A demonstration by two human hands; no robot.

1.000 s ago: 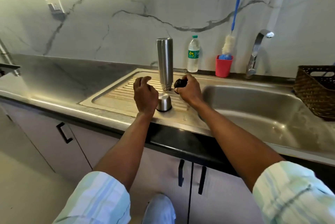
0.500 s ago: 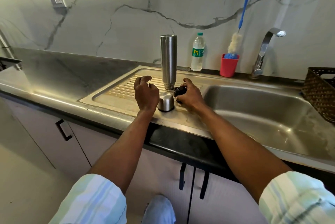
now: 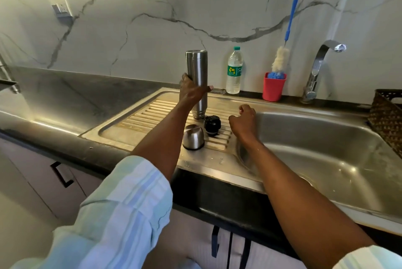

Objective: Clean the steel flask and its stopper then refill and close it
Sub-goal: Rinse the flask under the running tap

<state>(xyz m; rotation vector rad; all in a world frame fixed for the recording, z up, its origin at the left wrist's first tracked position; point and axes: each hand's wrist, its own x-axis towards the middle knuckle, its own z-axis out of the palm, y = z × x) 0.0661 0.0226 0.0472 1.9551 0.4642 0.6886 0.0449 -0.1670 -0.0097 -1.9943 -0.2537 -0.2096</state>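
Head view: we see steel flask (image 3: 196, 77) upright, inverted, behind stopper (image 3: 212, 125); left hand (image 3: 191, 92) grips it, right hand (image 3: 244, 120) loosely curled, empty, right of stopper.

There is one camera, worn on the person's head, wide-angle, looking forward and down along both forearms at the sink (image 3: 326, 160) and the desk (image 3: 65, 103). It sits near, with the marble wall (image 3: 152, 29) filling the top.
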